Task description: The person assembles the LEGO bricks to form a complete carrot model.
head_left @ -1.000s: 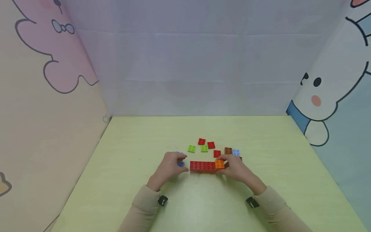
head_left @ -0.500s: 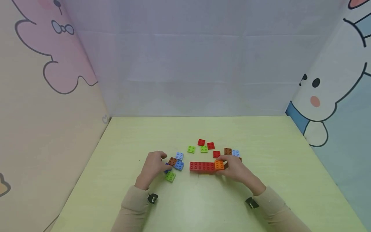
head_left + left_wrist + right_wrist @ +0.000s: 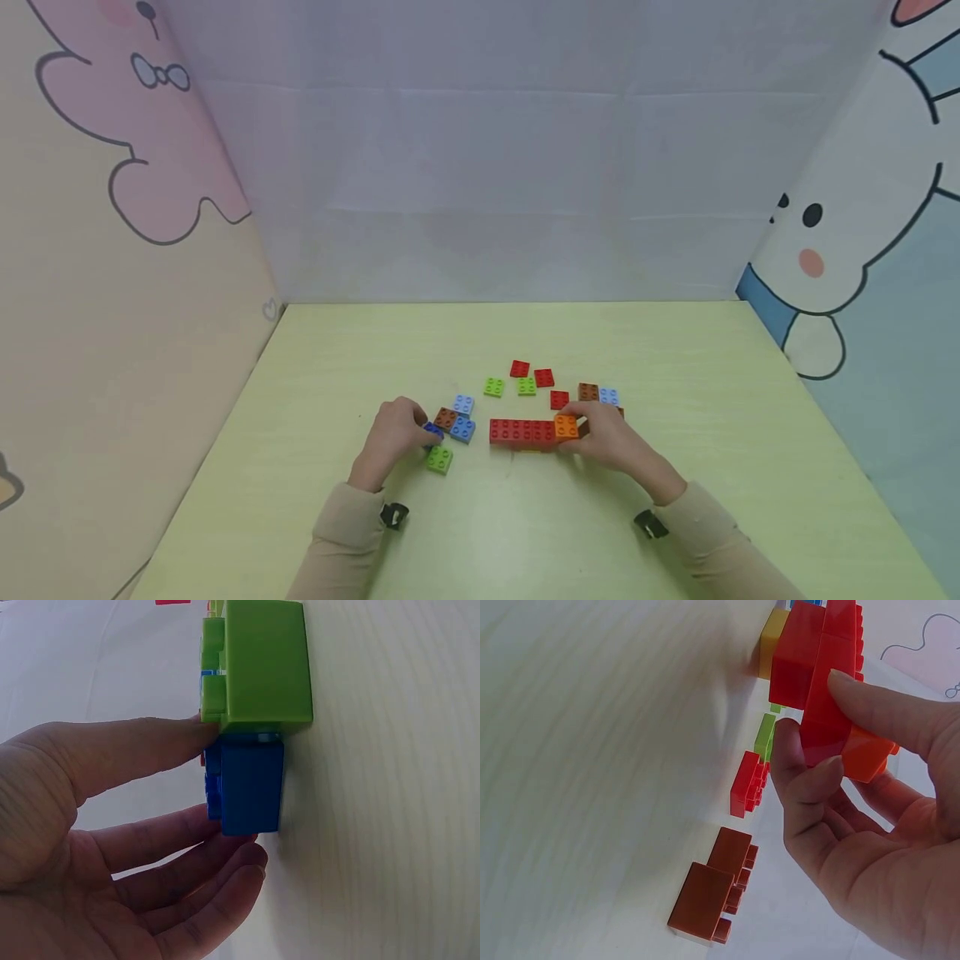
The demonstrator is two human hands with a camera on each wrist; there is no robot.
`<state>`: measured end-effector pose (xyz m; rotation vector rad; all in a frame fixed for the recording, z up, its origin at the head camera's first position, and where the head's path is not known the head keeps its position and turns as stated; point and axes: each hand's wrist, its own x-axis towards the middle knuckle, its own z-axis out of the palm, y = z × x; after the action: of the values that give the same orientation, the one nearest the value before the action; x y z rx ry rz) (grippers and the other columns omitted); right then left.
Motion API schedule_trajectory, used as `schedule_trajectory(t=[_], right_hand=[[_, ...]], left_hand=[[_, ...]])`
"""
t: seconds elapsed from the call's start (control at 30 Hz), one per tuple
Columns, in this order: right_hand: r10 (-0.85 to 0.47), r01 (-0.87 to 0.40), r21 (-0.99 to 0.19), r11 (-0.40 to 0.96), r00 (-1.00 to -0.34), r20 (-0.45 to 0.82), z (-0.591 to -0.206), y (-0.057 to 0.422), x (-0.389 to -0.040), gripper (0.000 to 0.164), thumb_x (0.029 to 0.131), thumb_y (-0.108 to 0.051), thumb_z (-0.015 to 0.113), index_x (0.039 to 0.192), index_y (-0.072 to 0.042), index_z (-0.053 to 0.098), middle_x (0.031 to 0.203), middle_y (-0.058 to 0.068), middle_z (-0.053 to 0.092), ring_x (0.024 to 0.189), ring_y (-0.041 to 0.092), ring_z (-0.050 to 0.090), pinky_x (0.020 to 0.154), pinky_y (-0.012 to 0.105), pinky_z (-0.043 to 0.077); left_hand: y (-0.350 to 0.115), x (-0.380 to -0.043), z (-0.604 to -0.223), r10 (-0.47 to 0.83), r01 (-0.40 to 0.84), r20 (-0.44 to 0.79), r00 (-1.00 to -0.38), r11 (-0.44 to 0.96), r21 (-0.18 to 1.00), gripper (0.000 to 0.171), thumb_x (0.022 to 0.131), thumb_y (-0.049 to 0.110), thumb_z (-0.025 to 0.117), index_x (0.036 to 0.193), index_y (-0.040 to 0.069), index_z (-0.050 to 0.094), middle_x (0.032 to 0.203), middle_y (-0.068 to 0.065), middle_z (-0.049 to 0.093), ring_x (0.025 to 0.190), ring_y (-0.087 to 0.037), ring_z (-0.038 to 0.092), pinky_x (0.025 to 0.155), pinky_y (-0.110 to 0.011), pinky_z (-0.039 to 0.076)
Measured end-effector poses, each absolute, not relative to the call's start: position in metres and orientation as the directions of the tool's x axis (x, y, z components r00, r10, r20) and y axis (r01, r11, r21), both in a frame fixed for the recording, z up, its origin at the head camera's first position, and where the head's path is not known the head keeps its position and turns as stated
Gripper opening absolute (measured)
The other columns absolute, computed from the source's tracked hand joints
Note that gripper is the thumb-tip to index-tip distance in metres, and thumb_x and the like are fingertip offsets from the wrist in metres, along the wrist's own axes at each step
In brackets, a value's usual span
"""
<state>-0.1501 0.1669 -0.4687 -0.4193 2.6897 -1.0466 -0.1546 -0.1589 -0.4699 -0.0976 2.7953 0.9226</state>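
On my feeds, I judge the work partly done: a long red assembly of studded plastic bricks [image 3: 521, 431] is already joined, with an orange plastic brick [image 3: 566, 427] at its right end and a yellow plastic brick [image 3: 771, 645] underneath. The right hand [image 3: 609, 437] grips that orange end, its fingers curled round, above the worktop [image 3: 600, 350]. The left hand [image 3: 393, 433] pinches a dark blue plastic brick [image 3: 251, 787] just beside a bright green plastic brick [image 3: 270, 667]; whether it is lifted, I cannot tell. Left loose, I see a brown square brick [image 3: 446, 418], a mid-blue square brick [image 3: 462, 430] and a light blue square brick [image 3: 463, 405] near the left hand, three square red pieces [image 3: 520, 368] and two square lime pieces [image 3: 493, 387] farther off, and two brown plastic bricks [image 3: 701, 900] near the right hand. I can read no brand, label or writing.
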Motion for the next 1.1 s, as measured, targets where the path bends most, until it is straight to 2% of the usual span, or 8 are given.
schedule_trajectory(t=[0.17, 0.4, 0.8, 1.1], right_hand=[[-0.343, -0.181, -0.692, 0.699, -0.934, -0.102, -0.468, 0.168, -0.150, 0.037, 0.074, -0.009, 0.083, 0.108, -0.006, 0.067, 0.100, 0.003, 0.063, 0.079, 0.016, 0.061, 0.067, 0.031, 0.052], [-0.336, -0.175, -0.686, 0.707, -0.936, -0.108, -0.467, 0.166, -0.150, 0.037, 0.074, -0.009, 0.083, 0.108, -0.006, 0.068, 0.100, 0.003, 0.063, 0.079, 0.016, 0.061, 0.067, 0.031, 0.051], [-0.326, -0.175, -0.672, 0.720, -0.939, -0.104, -0.467, 0.165, -0.148, 0.039, 0.074, -0.012, 0.083, 0.109, -0.007, 0.068, 0.099, 0.002, 0.063, 0.079, 0.015, 0.059, 0.068, 0.031, 0.050], [-0.322, -0.163, -0.676, 0.718, -0.940, -0.115, -0.467, 0.166, -0.148, 0.039, 0.075, -0.012, 0.082, 0.110, -0.008, 0.067, 0.100, 0.002, 0.063, 0.080, 0.015, 0.059, 0.071, 0.032, 0.050]], left_hand=[[-0.157, -0.155, -0.471, 0.011, -0.108, -0.194, -0.981, 0.801, 0.589, 0.023, 0.070, 0.007, 0.080, 0.089, -0.002, 0.071, 0.079, -0.007, 0.063, 0.072, -0.021, 0.057, 0.064, -0.036, 0.050], [-0.156, -0.154, -0.480, 0.011, -0.082, -0.147, -0.989, 0.787, 0.611, 0.032, 0.069, -0.001, 0.075, 0.100, -0.003, 0.067, 0.093, -0.013, 0.063, 0.085, -0.027, 0.060, 0.072, -0.042, 0.052], [-0.153, -0.153, -0.477, -0.042, -0.109, -0.121, -0.992, 0.776, 0.622, 0.035, 0.071, 0.002, 0.076, 0.105, -0.001, 0.066, 0.100, -0.014, 0.062, 0.094, -0.030, 0.059, 0.078, -0.047, 0.051], [-0.141, -0.154, -0.457, 0.025, -0.019, -0.059, -0.998, 0.765, 0.643, 0.038, 0.071, 0.002, 0.075, 0.108, 0.001, 0.067, 0.105, -0.011, 0.064, 0.097, -0.027, 0.059, 0.080, -0.043, 0.050]])
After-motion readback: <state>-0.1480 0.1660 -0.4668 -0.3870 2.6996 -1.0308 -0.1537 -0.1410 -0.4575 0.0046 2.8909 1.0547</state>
